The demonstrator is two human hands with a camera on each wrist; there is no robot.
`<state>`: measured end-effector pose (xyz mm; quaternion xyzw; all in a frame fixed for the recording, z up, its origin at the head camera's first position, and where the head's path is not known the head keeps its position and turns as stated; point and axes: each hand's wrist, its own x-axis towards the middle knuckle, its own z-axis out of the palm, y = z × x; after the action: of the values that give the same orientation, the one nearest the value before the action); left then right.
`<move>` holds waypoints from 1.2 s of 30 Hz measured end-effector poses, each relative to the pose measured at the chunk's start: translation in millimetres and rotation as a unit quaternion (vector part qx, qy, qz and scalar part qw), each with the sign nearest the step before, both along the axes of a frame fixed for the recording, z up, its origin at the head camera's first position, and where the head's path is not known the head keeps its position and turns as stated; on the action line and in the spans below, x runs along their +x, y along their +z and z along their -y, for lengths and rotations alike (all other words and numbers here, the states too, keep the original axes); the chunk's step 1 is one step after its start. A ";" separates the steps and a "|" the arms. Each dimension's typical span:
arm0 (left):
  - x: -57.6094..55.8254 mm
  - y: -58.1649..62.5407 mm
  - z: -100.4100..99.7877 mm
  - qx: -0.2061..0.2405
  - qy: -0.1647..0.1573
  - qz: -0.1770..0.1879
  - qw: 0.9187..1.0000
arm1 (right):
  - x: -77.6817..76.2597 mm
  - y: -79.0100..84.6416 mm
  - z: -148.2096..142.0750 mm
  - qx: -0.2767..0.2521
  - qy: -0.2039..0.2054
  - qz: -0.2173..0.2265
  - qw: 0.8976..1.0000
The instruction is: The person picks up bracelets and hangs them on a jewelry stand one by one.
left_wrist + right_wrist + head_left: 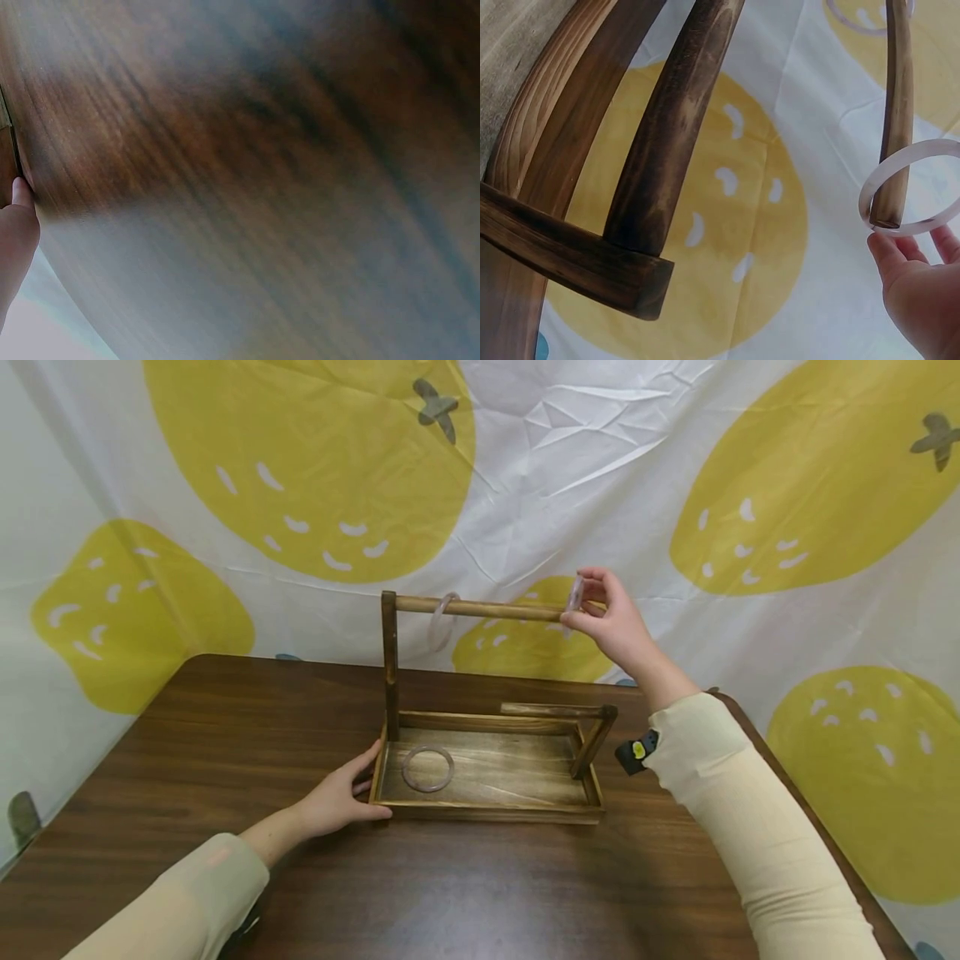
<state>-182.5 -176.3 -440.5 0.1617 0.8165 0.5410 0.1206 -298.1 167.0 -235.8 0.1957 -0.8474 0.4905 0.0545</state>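
My right hand (611, 618) pinches a pale translucent bangle (919, 152) between thumb and fingers. In the right wrist view the bangle rings the free end of the upper rod (898, 112) of a wooden jewelry stand (495, 814). Farther left on that rod hangs another bangle (442, 622). A third bangle (427, 768) lies flat in the stand's tray, toward its left end. My left hand (337, 797) holds the tray's left front corner, thumb along the front wall and fingers at the left side. One finger (22, 193) shows against the wood in the left wrist view.
A shorter, lower rod (555, 710) on a post at the tray's right end points left and carries nothing. The stand sits on a dark brown wooden table (262, 743). Behind it hangs a white cloth (570, 502) with large yellow fruit prints.
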 end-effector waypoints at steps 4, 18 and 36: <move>0.3 0.6 -0.1 0.003 0.000 0.001 1.000 | 1.2 2.2 1.1 0.004 0.000 -0.004 1.000; 1.0 1.7 -0.2 0.001 0.003 0.000 1.000 | -1.5 6.7 7.4 0.013 0.023 -0.009 1.000; 1.4 0.5 0.0 -0.003 0.004 -0.001 1.000 | -0.5 12.3 31.7 0.072 0.047 -0.009 0.996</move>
<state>-181.1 -176.2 -440.0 0.1584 0.8191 0.5385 0.1179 -298.6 135.4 -223.5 0.2431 -0.8701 0.4281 0.0250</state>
